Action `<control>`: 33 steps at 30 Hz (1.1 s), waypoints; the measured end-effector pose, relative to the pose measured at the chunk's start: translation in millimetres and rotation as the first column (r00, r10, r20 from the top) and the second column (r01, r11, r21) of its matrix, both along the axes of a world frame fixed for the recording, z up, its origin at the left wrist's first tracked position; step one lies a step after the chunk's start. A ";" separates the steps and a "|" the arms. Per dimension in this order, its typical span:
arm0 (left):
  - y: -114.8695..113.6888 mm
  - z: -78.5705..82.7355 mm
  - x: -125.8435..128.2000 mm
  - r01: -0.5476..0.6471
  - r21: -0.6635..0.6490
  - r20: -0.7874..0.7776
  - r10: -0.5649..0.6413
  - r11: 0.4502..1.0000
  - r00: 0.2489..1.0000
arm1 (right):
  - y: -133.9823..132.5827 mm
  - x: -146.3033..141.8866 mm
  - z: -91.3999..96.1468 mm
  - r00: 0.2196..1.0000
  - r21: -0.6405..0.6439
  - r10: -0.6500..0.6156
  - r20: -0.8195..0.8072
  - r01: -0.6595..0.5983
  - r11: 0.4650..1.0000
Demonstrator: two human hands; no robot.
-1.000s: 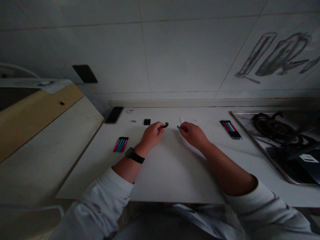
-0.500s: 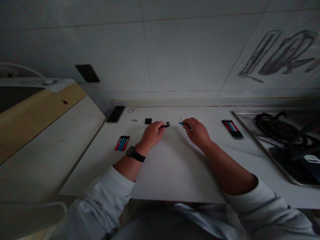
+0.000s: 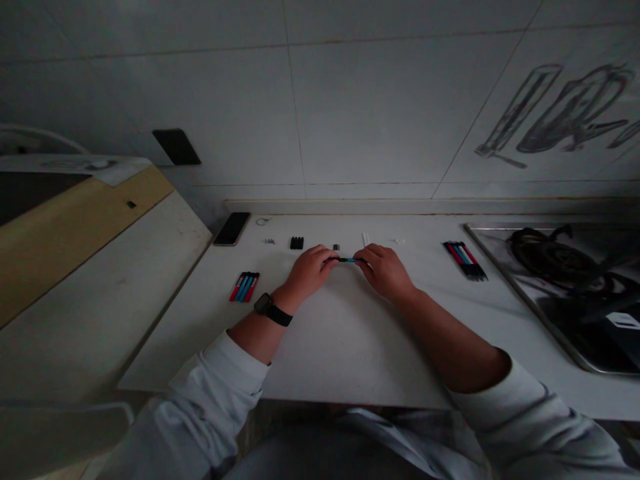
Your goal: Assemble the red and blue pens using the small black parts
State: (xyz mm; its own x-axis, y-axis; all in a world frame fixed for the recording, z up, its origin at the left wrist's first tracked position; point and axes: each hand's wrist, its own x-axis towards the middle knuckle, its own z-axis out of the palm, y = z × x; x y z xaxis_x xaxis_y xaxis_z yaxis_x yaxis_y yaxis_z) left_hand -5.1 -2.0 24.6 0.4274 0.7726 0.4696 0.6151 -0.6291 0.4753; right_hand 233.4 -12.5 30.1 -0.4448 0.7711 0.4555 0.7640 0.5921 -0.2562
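My left hand (image 3: 314, 268) pinches a slim black pen part (image 3: 343, 259) just above the white counter. Opposite it, my right hand (image 3: 384, 268) grips a blue pen barrel (image 3: 351, 259). The two parts meet end to end in one line between my fingertips; how deeply they fit together is too small to tell. Right behind them lie small dark pieces (image 3: 336, 247). Black grips (image 3: 297, 243) sit in a row past my left hand, and thin white tubes (image 3: 365, 239) lie beyond my right fingers.
Red and blue pen barrels (image 3: 245, 287) lie at left, several pens (image 3: 466, 261) at right. Springs (image 3: 269, 241), a ring (image 3: 263, 221) and a phone (image 3: 231, 229) are at back left. Tiny pale pieces (image 3: 399, 241) lie at back right. A gas hob (image 3: 530, 300) borders the right side.
Both hands have come closer together and slightly nearer to me. The black part and the blue barrel, apart before, now meet end to end.
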 end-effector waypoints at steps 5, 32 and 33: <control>0.6 0.0 -0.2 0.000 -0.018 -0.035 -0.001 1.000 0.999 | -0.4 -0.8 -0.8 0.999 0.019 0.026 -0.035 -0.025 0.999; 1.1 -4.1 -0.2 0.037 -0.069 0.102 -0.029 0.997 0.994 | 3.9 -0.5 -9.7 0.998 0.013 0.057 -0.026 -0.057 0.998; 0.9 -3.6 -0.1 0.022 -0.071 0.094 -0.015 0.997 0.995 | 3.9 -0.8 -9.7 0.998 0.017 0.056 -0.026 -0.056 0.998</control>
